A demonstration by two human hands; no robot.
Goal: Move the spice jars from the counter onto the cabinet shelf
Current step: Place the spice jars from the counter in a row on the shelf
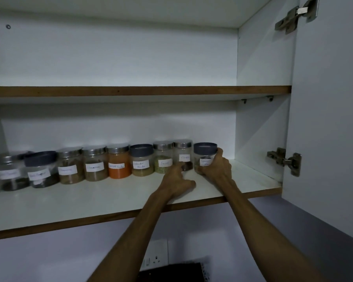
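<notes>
A row of spice jars (94, 163) stands along the back of the lower cabinet shelf (90, 200), labels facing out. From the left: a steel-lidded jar (9, 173) with dark contents, a dark-lidded jar (42, 169), two steel-lidded jars of brownish spice (70, 165), (95, 163), a jar of orange powder (119, 161), a dark-lidded jar of tan powder (141, 160), and a steel-lidded jar of greenish seeds (163, 157). They stand close together, most of them touching or nearly so.

Next comes a small steel-lidded jar (183, 154) with a white label. The left hand (176, 181) lies just in front of it on the shelf, fingers curled loosely, the forefinger reaching up to touch the jar's lower front; it grips nothing. Whether the thumb rests on the shelf cannot be told.

At the right end of the row stands the last jar (204, 157), dark-lidded and upright on the shelf. The right hand (217, 166) wraps around its right side, fingers closed on the glass, the thumb across its lower front.

The shelf is white with a brown wood edge. An upper shelf (139, 90) above it has the same edge. To the right, the cabinet door (330, 119) stands open on two metal hinges (284, 160). Below the cabinet, a wall socket (155, 256) sits on a pale wall, and a dark object (173, 272) lies beneath it, too dim to identify.
</notes>
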